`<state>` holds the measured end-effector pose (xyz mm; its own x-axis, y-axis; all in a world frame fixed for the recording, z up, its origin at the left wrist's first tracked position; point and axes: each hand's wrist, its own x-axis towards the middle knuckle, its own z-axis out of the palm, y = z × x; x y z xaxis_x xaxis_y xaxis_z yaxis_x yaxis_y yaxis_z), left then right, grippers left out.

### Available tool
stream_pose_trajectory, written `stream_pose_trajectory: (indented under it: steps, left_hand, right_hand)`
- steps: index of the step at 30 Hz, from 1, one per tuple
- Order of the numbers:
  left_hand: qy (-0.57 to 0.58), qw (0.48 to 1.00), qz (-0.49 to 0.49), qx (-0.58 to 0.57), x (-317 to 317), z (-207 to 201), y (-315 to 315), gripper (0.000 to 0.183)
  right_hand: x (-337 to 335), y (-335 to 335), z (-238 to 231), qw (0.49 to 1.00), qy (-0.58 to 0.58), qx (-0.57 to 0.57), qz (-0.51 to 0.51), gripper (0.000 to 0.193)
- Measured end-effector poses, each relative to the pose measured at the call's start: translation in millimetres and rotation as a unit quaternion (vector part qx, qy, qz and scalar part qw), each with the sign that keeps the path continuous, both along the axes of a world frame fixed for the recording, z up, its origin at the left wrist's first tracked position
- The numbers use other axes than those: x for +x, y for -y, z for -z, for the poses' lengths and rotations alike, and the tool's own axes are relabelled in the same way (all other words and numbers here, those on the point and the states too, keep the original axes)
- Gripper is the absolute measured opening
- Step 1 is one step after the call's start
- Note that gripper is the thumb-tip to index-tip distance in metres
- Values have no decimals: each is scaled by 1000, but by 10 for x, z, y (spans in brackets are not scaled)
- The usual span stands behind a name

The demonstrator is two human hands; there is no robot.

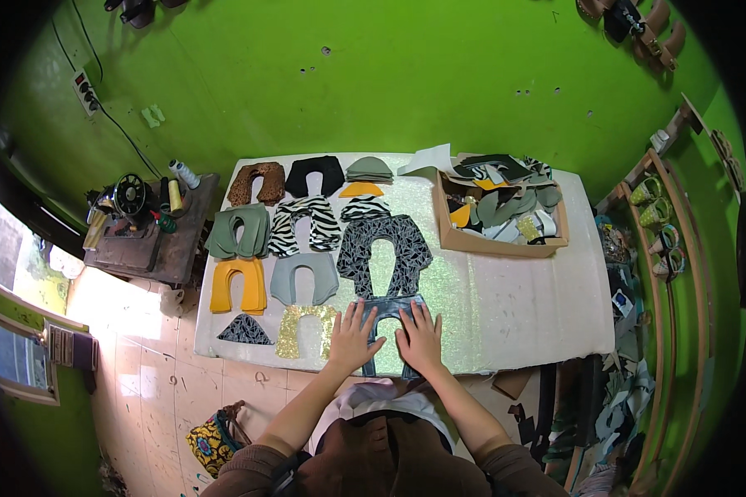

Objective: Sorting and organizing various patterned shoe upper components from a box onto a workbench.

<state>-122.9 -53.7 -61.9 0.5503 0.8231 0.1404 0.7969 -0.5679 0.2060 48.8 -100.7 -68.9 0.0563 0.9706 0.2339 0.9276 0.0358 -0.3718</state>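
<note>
My left hand point(354, 336) lies flat, fingers spread, on the left side of a dark, shiny U-shaped piece point(392, 306) at the table's front edge. Its right side is under my right hand point(421, 338), which is also flat with fingers apart. Just beyond sits a pile of black-and-grey patterned U-shaped pieces point(421, 244). To the left are a gold glitter piece point(289, 338), light grey pieces point(284, 282), mustard pieces point(221, 286) and zebra-striped pieces point(283, 236). A patterned triangular piece point(244, 331) lies near the left front corner.
A cardboard box point(506, 243) of mixed scraps stands at the back right of the pale table point(547, 315). Left of the table is a sewing machine point(131, 199) with thread spools. At right, a wooden rack point(667, 306) holds sandals. A patterned bag point(211, 443) sits on the floor.
</note>
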Motion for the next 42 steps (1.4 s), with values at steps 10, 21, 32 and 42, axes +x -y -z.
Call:
stream_pose_trajectory:
  steps: [10,21,32,42]
  left_hand:
    - [76,997,-18,2,382,-241,-31,57]
    - [118,993,3,-28,1286,-470,21,53]
    - [147,989,4,-19,2217,-662,-68,51]
    - [171,983,43,51,2925,-845,-374,48]
  right_hand:
    - [385,87,-167,984,-176,31,22,26]
    - [1174,139,-297,981,-192,37,-14,25]
    - [2041,28,-382,975,-200,74,-69,25]
    - [2622,-130,-629,966,-206,126,-92,23]
